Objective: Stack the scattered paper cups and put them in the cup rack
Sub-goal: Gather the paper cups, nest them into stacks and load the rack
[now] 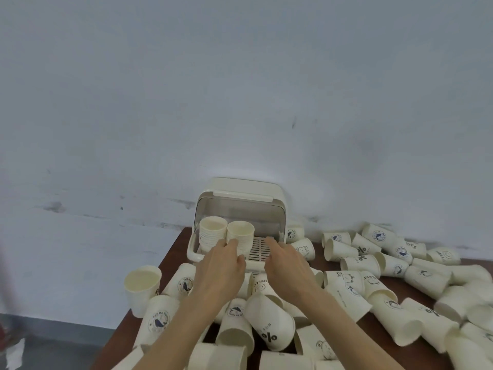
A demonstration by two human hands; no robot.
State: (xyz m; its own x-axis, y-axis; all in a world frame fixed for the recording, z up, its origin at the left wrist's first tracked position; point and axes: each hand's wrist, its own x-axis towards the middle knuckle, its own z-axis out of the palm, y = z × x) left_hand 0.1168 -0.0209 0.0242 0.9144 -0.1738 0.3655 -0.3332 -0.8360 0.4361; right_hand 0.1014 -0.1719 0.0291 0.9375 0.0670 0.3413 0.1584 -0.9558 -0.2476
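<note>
The cream cup rack (pixel 241 192) stands at the table's back edge with its lid raised. Two stacks of white paper cups stand upright in its left half: one stack (pixel 212 232) at the far left, a second stack (pixel 240 232) beside it. My left hand (pixel 221 268) holds the lower part of the second stack, fingers on its left side and thumb in front. My right hand (pixel 286 264) hovers over the rack's slatted tray (pixel 259 247) with straight fingers, holding nothing and apart from the stack. Several loose cups (pixel 269 325) lie scattered on the table below my arms.
A single upright cup (pixel 142 285) stands at the left edge of the brown table (pixel 177 243). Several printed cups (pixel 344 251) lie heaped on their sides to the right of the rack. A pale wall rises right behind the rack.
</note>
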